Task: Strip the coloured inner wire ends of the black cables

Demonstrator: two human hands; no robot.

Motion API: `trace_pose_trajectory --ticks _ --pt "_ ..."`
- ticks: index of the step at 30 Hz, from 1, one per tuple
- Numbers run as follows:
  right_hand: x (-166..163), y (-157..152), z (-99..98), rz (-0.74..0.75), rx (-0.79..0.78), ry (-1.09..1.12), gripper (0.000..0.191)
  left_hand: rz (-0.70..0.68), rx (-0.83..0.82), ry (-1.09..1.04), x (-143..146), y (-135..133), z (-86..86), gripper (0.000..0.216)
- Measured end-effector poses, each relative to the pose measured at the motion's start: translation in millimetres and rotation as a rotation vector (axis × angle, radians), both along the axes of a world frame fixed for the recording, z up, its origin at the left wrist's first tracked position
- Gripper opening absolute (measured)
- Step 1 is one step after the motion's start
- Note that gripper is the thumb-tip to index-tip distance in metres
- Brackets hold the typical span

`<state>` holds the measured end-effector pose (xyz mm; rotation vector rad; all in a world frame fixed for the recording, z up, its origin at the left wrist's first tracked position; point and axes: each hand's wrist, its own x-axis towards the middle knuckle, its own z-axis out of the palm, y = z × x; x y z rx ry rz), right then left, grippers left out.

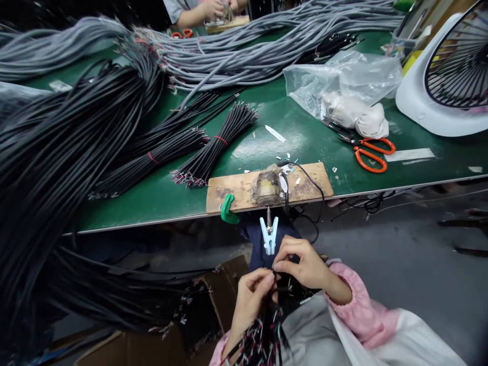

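Just in front of the table edge, my left hand (252,291) is closed in a pinch on a black cable. My right hand (301,260) pinches at the end of the same cable, its fingertips almost meeting the left ones; the exact part between them is hidden. Below lies a bunch of black cables (263,338) with red and white wire ends, across my left forearm and lap. Right beyond my hands, a light blue clothespin (269,238) sits at a metal tip (269,216) that sticks out from a wooden board (232,184).
A green clamp (229,209) grips the board at the table edge. Black cable bundles (217,145) and grey cables (236,56) cover the left and back. Orange-handled scissors (369,152), a plastic bag (343,76) and a white fan (427,96) stand right. A co-worker's hands (215,9) show behind.
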<state>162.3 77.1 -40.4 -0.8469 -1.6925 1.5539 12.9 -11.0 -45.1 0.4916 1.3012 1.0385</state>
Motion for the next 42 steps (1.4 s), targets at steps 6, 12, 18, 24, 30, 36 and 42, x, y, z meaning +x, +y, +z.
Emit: trace_pose_trajectory --ticks 6,12,18,24,30,36,42 --pt "-1 -7 -8.4 0.015 -0.134 0.046 0.05 0.038 0.031 -0.092 3 -6 3.2 0.055" --pt "-1 -15 2.5 -0.084 -0.04 0.019 0.021 0.076 0.018 -0.015 5 -4 1.7 0.051" --pt "-8 -21 2.8 -0.138 0.024 -0.028 0.018 0.133 -0.026 0.0 7 -5 0.5 0.052" --pt "-9 -25 -6.2 -0.132 -0.033 0.023 0.021 0.126 0.019 -0.058 5 -7 3.4 0.048" --pt "-5 -20 -5.2 -0.151 -0.047 0.059 0.014 0.101 0.031 -0.082 5 -8 4.3 0.047" --pt "-5 -23 5.5 -0.191 0.094 -0.013 0.013 0.086 0.034 -0.046 6 -8 4.0 0.046" --pt "8 -10 5.5 0.002 -0.077 -0.102 0.014 -0.089 0.073 0.086 -2 -8 1.5 0.046"
